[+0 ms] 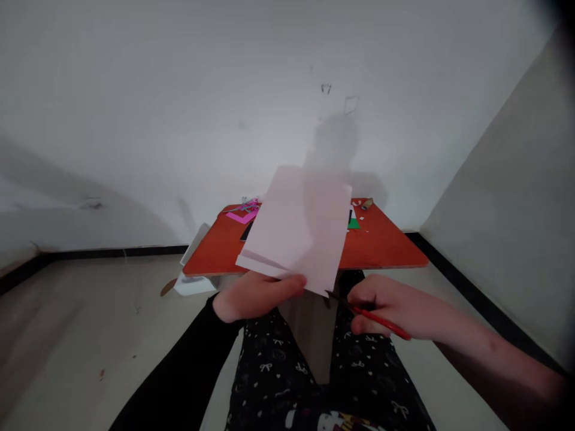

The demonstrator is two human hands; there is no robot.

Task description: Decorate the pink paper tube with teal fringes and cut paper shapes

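A large pale sheet of paper (pixel 300 221) is held up above my lap, tilted, its near edge toward me. My left hand (pixel 263 293) pinches that near edge, thumb on top and fingers hidden underneath. A strip along the lower left edge stands slightly apart from the rest of the sheet. Red-handled scissors (pixel 381 323) are in my right hand (pixel 386 305), fingers wrapped round the handles. Their dark blades reach the sheet's lower right corner; I cannot tell how far they are spread.
Behind the paper stands a red-orange table (pixel 381 245). On it lie pink paper (pixel 242 216), tangled ribbons (pixel 248 205), a green piece (pixel 354 224) and a small brown roll (pixel 367 204). White sheets (pixel 194 285) lie on the floor left of the table. A wall rises behind.
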